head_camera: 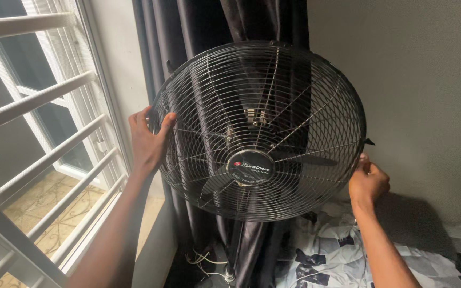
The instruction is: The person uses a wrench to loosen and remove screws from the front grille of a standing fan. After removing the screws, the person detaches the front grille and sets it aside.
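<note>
Two hands, left (146, 140) and right (368, 181), on one fan guard (258, 130).

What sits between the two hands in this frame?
In the head view, the round wire fan guard spans the gap: the left hand grips its left rim, the right hand its lower right rim.

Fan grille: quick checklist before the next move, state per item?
1. Left hand on the grille rim: ok, thumb over the wires.
2. Right hand on the opposite rim: ok.
3. Blades at rest: ok, they show sharp, no blur.
4. Curtain away from grille: cannot tell, it hangs close behind.
5. Cables on the floor unplugged: cannot tell.
6. Rim clips undone: cannot tell.
</note>
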